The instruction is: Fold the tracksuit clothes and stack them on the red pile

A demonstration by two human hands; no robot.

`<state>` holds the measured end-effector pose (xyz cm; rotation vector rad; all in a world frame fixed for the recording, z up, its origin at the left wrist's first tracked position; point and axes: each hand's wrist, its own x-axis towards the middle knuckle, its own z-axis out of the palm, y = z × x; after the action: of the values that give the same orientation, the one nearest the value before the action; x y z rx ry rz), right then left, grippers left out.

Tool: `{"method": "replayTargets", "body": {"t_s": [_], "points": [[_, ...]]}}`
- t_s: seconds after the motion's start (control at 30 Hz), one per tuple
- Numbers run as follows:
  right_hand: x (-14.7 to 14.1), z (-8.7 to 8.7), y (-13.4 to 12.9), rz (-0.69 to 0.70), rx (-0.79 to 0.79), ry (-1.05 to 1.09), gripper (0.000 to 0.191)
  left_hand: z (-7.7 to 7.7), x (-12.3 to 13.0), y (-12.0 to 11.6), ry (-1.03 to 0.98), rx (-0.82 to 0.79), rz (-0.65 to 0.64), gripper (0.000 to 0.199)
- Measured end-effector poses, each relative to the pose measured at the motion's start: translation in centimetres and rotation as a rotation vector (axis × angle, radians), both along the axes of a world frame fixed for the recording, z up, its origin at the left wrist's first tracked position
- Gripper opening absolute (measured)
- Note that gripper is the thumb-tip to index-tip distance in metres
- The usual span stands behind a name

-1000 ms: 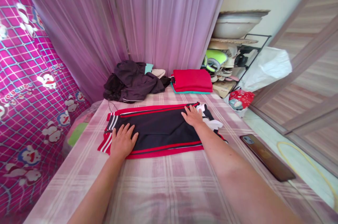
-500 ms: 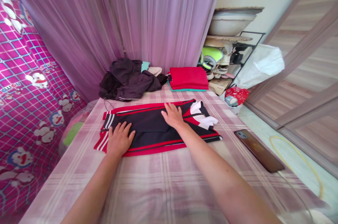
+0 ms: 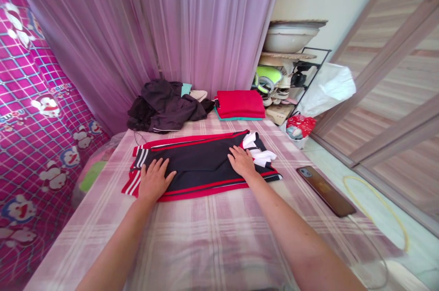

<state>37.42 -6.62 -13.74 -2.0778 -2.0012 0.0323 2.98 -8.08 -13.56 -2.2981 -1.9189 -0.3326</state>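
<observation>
A folded dark jacket [image 3: 195, 163] with red edges, striped cuffs and a white-and-red collar end lies flat on the plaid cloth [image 3: 192, 236]. On its left part, by the striped end, rests my left hand [image 3: 156, 179], open with fingers spread. Over toward the white collar end, my right hand [image 3: 242, 161] lies open on the dark fabric, palm down. Neither hand grips the cloth. What is under the palms is hidden.
Behind the jacket sit a heap of dark clothes [image 3: 168, 106] and a folded red stack [image 3: 240, 103]. A phone [image 3: 325, 190] with a cable lies at the right. Beyond are a rack with a basin [image 3: 291, 37], a white bag [image 3: 325, 90] and purple curtains [image 3: 212, 26].
My right hand has slid right along the jacket, from its middle toward the white collar end. My left hand stays on the striped end. The view has turned slightly right.
</observation>
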Motion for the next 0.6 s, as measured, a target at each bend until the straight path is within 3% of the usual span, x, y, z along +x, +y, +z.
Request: {"method": "replayTargets", "body": {"t_s": [0.13,0.3,0.43,0.6], "points": [[1.8,-1.3,-0.5,0.01,0.167,0.055,0.036,1.7,2.2,-0.8,-0.031,-0.026,-0.038,0.045],[2.6,-0.6,0.7,0.01,0.252,0.163,0.035,3.0,8.7,-2.3,-0.124,-0.076,-0.295,0.034],[3.6,2.0,3.5,-0.043,0.183,0.148,0.038,3.0,12.1,-2.3,-0.083,-0.129,-0.324,0.03],[4.7,4.1,8.3,0.018,-0.06,-0.018,0.04,3.4,12.5,-1.6,-0.016,-0.197,-0.291,0.03]]}}
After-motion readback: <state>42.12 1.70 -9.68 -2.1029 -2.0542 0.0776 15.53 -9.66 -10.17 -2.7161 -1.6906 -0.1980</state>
